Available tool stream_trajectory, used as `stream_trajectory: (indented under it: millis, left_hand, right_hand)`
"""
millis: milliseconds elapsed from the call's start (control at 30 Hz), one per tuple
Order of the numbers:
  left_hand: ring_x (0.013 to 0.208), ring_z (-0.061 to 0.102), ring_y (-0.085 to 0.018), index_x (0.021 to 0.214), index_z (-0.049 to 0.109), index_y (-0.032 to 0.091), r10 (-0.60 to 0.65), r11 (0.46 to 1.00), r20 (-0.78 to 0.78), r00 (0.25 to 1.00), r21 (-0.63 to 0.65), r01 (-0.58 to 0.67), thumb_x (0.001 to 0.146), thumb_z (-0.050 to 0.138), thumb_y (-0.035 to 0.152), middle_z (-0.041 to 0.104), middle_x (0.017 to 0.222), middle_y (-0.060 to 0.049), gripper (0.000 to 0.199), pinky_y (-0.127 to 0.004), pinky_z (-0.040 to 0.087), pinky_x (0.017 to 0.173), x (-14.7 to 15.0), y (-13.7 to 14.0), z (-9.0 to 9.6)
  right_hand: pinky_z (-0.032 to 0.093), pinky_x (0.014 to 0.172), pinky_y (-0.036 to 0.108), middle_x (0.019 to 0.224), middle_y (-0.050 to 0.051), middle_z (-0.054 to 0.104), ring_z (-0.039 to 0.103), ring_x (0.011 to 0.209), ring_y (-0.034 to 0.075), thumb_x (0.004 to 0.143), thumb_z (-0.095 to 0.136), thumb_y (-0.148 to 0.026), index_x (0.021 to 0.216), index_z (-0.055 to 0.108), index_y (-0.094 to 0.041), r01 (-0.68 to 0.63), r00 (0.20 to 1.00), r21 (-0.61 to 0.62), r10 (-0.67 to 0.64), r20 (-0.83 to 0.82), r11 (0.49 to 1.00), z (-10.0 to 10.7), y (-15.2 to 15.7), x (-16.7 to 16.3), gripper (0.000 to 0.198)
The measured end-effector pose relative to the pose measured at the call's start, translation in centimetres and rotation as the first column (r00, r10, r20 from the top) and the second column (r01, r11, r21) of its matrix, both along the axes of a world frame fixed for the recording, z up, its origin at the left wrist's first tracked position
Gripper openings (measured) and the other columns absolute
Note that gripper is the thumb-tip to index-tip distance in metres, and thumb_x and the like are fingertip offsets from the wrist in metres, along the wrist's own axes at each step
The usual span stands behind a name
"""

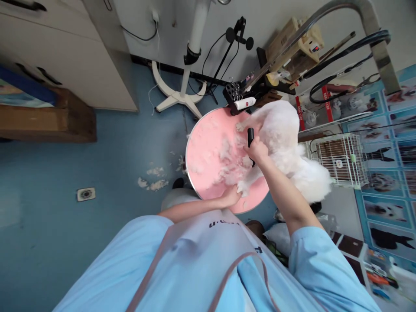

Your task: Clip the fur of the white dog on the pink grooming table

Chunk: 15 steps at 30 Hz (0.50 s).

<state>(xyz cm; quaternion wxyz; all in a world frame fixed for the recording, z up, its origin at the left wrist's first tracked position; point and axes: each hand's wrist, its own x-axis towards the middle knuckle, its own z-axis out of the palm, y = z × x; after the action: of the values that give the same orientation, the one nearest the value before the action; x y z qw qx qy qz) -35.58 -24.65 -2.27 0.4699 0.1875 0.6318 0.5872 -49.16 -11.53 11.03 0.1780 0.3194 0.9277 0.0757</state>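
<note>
White and partly fluffy, a dog (281, 125) is on the round pink bench (203, 180), beside loose fur clumps (225, 158). The right hand (259, 150) has its fingers clamped around a black grooming tool (250, 136); the left hand (231, 196) grips a paw (242, 188).

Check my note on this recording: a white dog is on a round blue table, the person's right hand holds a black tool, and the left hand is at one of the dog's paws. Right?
Not quite: the round table is pink, not blue, as the head view shows. The white dog, the right hand holding the black tool, and the left hand at a paw stand as noted.
</note>
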Motion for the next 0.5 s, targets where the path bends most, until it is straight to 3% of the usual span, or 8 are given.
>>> stream_trajectory:
  millis: [167, 267, 333, 400, 467, 500]
  left_hand:
    - [0.095, 0.066, -0.024, 0.106, 0.064, 0.013, 0.038, 0.998, -0.024, 0.999, 0.053, -0.036, 0.087, 0.056, 0.011, 0.071, 0.1, -0.008, 0.021, -0.032, 0.051, 0.086, 0.0, 0.2, -0.2]
    - [0.093, 0.065, -0.023, 0.102, 0.064, 0.014, 0.037, 0.999, 0.002, 0.999, 0.038, -0.037, 0.086, 0.057, 0.009, 0.072, 0.1, -0.009, 0.018, -0.033, 0.052, 0.087, -0.1, 0.4, -0.6]
    - [0.097, 0.065, -0.024, 0.102, 0.064, 0.014, 0.018, 1.0, -0.001, 1.0, 0.019, -0.018, 0.085, 0.058, 0.009, 0.072, 0.105, -0.011, 0.018, -0.034, 0.052, 0.09, -0.3, 0.3, -0.9]
    - [0.1, 0.065, -0.024, 0.102, 0.064, 0.013, -0.001, 1.0, -0.015, 1.0, -0.002, 0.001, 0.085, 0.058, 0.009, 0.071, 0.108, -0.011, 0.019, -0.034, 0.052, 0.09, -0.6, 0.2, -1.2]
    - [0.098, 0.065, -0.023, 0.102, 0.064, 0.011, -0.017, 1.0, -0.034, 0.999, -0.015, 0.017, 0.086, 0.056, 0.008, 0.071, 0.106, -0.011, 0.019, -0.032, 0.051, 0.089, -0.9, -0.1, -1.5]
    - [0.096, 0.064, -0.022, 0.101, 0.064, 0.01, -0.026, 1.0, -0.048, 0.998, -0.01, 0.026, 0.086, 0.054, 0.008, 0.071, 0.104, -0.011, 0.018, -0.031, 0.051, 0.088, -1.0, -0.2, -1.7]
  right_hand:
    - [0.053, 0.088, 0.041, 0.116, 0.029, 0.069, 0.07, 0.111, 0.037, 0.087, 0.066, -0.043, 0.124, 0.049, -0.005, -0.02, 0.992, -0.12, 0.035, 0.118, 0.993, -1.8, -2.0, 2.3, 0.056]
    - [0.054, 0.081, 0.038, 0.108, 0.021, 0.072, 0.072, 0.101, 0.034, 0.085, 0.066, -0.044, 0.118, 0.054, -0.01, -0.088, 0.992, -0.239, 0.106, 0.063, 0.967, -2.0, -3.8, 4.8, 0.048]
    - [0.054, 0.077, 0.036, 0.102, 0.014, 0.074, 0.072, 0.092, 0.03, 0.083, 0.068, -0.044, 0.113, 0.056, -0.016, -0.162, 0.987, -0.342, 0.146, -0.073, 0.926, -0.8, -3.9, 6.6, 0.043]
    - [0.055, 0.075, 0.037, 0.096, 0.01, 0.074, 0.071, 0.086, 0.028, 0.081, 0.067, -0.046, 0.11, 0.058, -0.018, -0.192, 0.952, -0.38, 0.078, -0.297, 0.905, 1.4, -2.5, 8.4, 0.041]
    - [0.057, 0.075, 0.04, 0.093, 0.01, 0.074, 0.071, 0.086, 0.029, 0.082, 0.063, -0.051, 0.108, 0.06, -0.018, -0.141, 0.815, -0.344, -0.088, -0.573, 0.928, 3.9, 0.1, 10.0, 0.043]
    - [0.057, 0.077, 0.042, 0.094, 0.012, 0.075, 0.071, 0.088, 0.03, 0.082, 0.061, -0.053, 0.107, 0.061, -0.017, -0.099, 0.692, -0.304, -0.154, -0.706, 0.948, 4.9, 1.5, 10.8, 0.044]
